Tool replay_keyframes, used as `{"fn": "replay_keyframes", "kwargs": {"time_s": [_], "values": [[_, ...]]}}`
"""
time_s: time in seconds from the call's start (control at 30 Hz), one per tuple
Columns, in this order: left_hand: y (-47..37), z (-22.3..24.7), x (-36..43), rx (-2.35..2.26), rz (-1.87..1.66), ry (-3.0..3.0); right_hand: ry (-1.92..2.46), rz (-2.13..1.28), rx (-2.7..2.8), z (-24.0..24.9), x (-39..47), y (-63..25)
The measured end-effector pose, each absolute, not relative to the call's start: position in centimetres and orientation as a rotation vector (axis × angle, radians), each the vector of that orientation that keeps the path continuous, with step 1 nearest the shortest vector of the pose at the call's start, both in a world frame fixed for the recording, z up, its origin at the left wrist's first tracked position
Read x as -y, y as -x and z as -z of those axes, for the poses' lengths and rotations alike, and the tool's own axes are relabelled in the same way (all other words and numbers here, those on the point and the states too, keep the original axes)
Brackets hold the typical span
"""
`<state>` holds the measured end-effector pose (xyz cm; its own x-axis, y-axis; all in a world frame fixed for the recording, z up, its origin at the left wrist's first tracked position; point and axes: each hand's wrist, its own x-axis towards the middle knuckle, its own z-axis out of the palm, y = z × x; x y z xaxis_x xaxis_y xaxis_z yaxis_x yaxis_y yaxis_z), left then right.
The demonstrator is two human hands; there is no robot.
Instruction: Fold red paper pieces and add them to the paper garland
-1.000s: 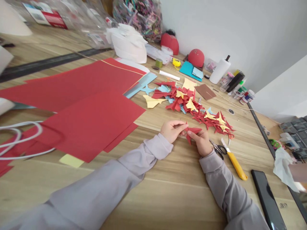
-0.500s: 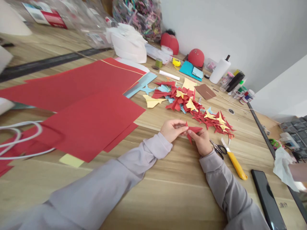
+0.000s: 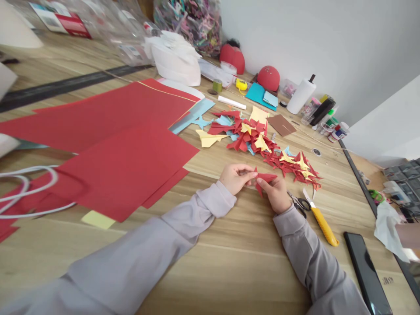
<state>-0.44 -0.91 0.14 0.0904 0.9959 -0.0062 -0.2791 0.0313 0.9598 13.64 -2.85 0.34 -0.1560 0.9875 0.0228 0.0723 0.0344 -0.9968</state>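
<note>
A small folded red paper plane (image 3: 266, 177) is pinched between both my hands, just above the wooden table. My left hand (image 3: 236, 178) grips its left side with thumb and fingers closed. On its right side, the thumb of my right hand (image 3: 276, 192) presses down on the paper, the fingers partly hidden beneath. Beyond my hands lies a long heap of folded paper planes (image 3: 241, 142), mostly red with some yellow and pale blue ones. A pair of black-handled scissors (image 3: 301, 205) and a yellow utility knife (image 3: 323, 225) lie right of my right hand.
Large red paper sheets (image 3: 131, 166) cover the table's left side, with a white cable (image 3: 29, 214) over them. A black phone (image 3: 365, 267) lies near the right edge. Bottles and jars (image 3: 324, 116) stand along the wall, and a stack of white tissues (image 3: 177, 61) is at the back.
</note>
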Motion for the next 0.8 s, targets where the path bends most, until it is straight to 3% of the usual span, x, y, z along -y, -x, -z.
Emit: {"fn": "replay_keyframes", "kwargs": {"time_s": [0.8], "values": [[0.92,-0.53,0.54,-0.846,-1.041,-0.941,1.157,-1.294,1.424,-0.64,2.9,-14.03]]}}
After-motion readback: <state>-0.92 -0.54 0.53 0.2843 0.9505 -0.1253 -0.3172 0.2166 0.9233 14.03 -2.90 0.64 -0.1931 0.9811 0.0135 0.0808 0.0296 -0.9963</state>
